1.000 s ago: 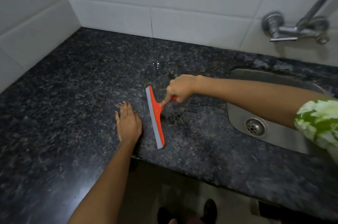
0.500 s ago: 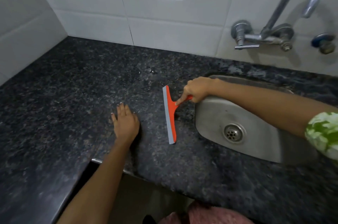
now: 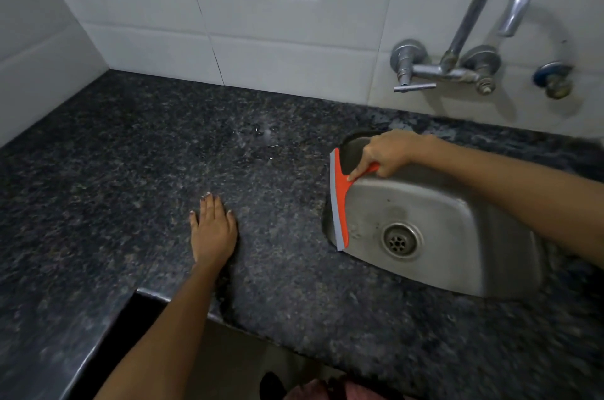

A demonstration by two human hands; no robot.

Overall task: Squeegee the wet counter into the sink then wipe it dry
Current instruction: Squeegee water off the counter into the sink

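Finishing a squeegee (image 3: 340, 203) stroke at the left lip of the sink (image 3: 457, 252); right hand (image 3: 387, 153) closed round the orange handle, index finger stretched down its neck, grey blade standing along the rim with its lower end over the basin; left hand (image 3: 214, 229) flat and open on the table (image 3: 130, 171), palm down, holding nothing, well apart from the blade. Best done by carrying the edge fully past the lip so the water drops toward the drain (image 3: 400, 241); then lifting, resetting behind the faint wet glints near the back wall, overlapping the swept lane; keeping even pressure and a slight lean. No cloth in sight for drying.
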